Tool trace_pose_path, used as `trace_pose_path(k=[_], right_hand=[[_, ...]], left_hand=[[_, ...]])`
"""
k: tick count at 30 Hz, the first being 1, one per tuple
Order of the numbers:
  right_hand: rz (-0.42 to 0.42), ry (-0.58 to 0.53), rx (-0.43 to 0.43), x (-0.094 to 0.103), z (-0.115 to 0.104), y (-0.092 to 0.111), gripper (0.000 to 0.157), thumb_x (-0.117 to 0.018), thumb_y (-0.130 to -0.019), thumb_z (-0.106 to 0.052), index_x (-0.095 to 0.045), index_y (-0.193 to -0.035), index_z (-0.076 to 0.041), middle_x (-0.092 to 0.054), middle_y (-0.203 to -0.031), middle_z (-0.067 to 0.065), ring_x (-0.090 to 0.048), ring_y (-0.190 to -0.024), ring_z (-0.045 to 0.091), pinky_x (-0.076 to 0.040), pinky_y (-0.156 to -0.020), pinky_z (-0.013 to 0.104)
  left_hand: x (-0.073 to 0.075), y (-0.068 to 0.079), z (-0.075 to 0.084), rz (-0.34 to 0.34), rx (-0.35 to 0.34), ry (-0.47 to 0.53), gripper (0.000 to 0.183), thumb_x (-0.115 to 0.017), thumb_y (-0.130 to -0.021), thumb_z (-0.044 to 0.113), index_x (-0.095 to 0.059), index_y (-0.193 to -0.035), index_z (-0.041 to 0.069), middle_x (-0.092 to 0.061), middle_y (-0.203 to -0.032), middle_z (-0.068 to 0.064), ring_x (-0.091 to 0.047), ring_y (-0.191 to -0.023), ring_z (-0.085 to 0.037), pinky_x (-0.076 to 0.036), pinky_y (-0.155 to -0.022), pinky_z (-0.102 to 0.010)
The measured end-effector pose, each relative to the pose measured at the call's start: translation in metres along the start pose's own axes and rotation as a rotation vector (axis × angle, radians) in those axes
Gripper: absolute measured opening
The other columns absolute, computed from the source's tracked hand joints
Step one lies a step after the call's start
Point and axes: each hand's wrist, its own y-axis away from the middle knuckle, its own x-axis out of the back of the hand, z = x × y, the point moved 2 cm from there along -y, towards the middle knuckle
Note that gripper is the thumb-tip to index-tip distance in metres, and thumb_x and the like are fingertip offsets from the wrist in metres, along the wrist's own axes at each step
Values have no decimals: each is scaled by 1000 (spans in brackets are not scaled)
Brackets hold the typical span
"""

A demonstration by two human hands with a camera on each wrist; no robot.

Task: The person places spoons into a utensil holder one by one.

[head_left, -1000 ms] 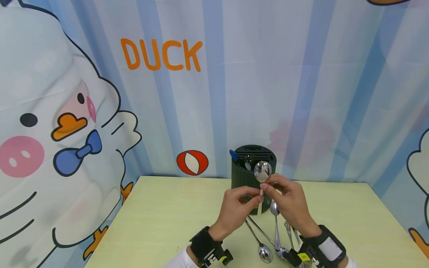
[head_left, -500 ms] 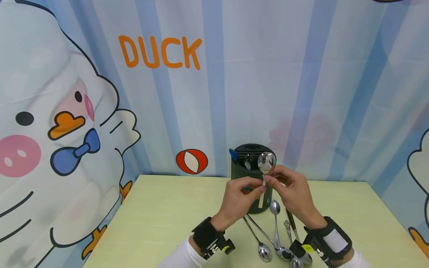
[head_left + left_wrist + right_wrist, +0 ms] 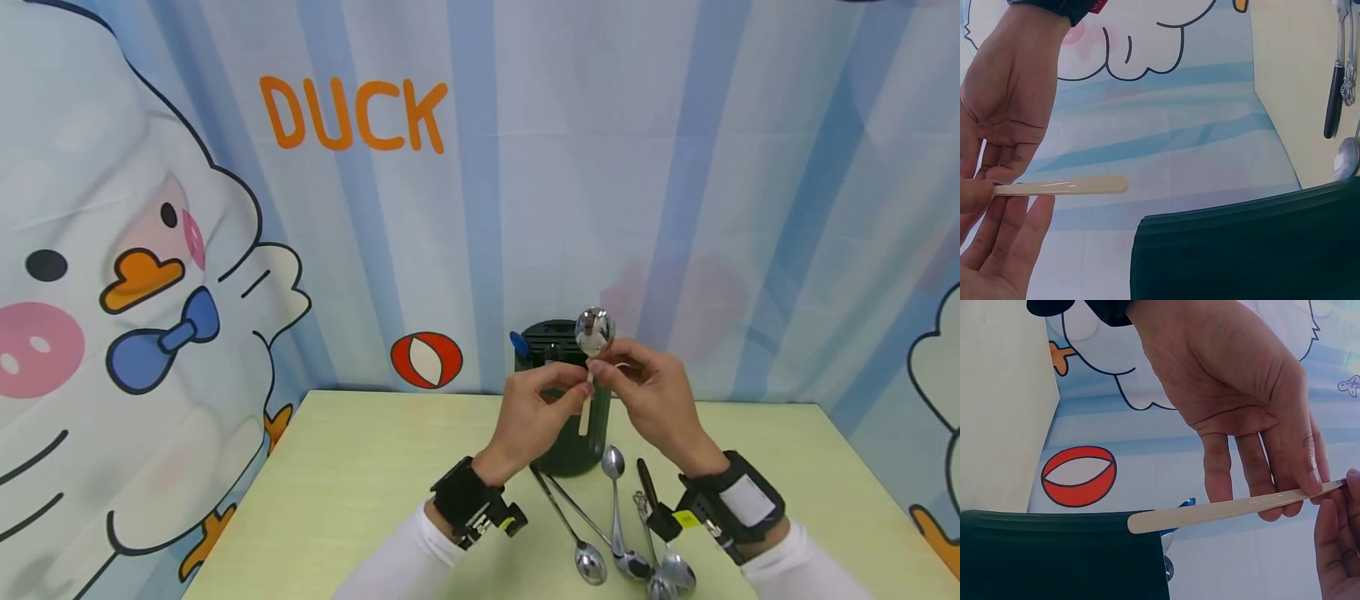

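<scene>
A spoon point(image 3: 595, 331) with a shiny metal bowl and a cream handle is held upright in front of a dark green utensil holder point(image 3: 566, 458), bowl at the top. My left hand point(image 3: 528, 417) pinches the handle between thumb and fingers, partway down. Just above, at the neck, my right hand point(image 3: 656, 400) grips it with thumb and fingertips. In the left wrist view the bare end of the cream handle point(image 3: 1079, 185) sticks out past the fingers. The right wrist view has the same handle point(image 3: 1210, 514) angled over the holder's edge, its bowl out of frame.
Several metal spoons point(image 3: 590, 564) lie on the pale yellow table point(image 3: 390, 475) in front of the holder, near a black-handled piece point(image 3: 647, 482). A blue utensil end point(image 3: 519, 343) leans at the holder's left rim. Behind the table hangs a duck-print curtain point(image 3: 555, 208).
Both hands have risen together, lifting the spoon higher in front of the holder. The grip of each hand on it looks much the same. More of the table cutlery shows below the right wrist.
</scene>
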Motion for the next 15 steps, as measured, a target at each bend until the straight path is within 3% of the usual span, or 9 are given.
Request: trace_pose_path(k=[3,10,15], right_hand=[[2,13,6,2,1,-4,9,-60,-86,4,-63,-92,0,-62,-84,10,-62,-81,19,-48,-68,19],[1,5,-2,6,33,-13,9,-61,-88,-5,-65,-95,-9,-62,-87,4,-62,-84,16,-50,-72,21],[5,13,11,9,38,-22,6,-61,-89,-12,-65,-94,-12,-62,-87,2,-61,-89,14,-51,-75,22]], left_hand=[[-1,-5,-1,7,-5,-5,12,-60,-87,-1,-64,-98,-2,-66,-85,-16,-62,-69,-20,-54,-58,-22],[-2,-18,-2,28,-17,-50,11,-61,-86,0,-65,-96,-1,-66,-83,-14,-61,-65,-13,-52,-55,-20],[-3,-26,-3,35,-16,-66,11,-60,-87,0,-66,-96,-1,-67,-83,-14,-61,-63,-15,-51,-52,-19]])
